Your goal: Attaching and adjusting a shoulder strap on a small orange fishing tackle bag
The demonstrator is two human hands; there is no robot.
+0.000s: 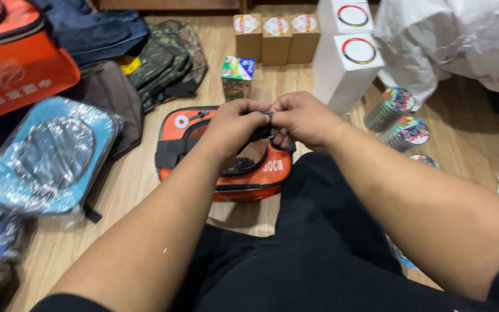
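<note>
Both hands, left hand [235, 121] and right hand [304, 118], pinch the thin black strap [268, 122] of the soft orange zip bag [226, 156]; it looks light and floppy, best held by that strap

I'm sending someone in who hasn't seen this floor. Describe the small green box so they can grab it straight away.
Start at the orange bag on the wooden floor, below the two hands. Just beyond it, toward the row of three brown cartons, stands the small green box on its own. It alone is green with a colourful printed top; the cartons are plain brown with round labels.
</note>
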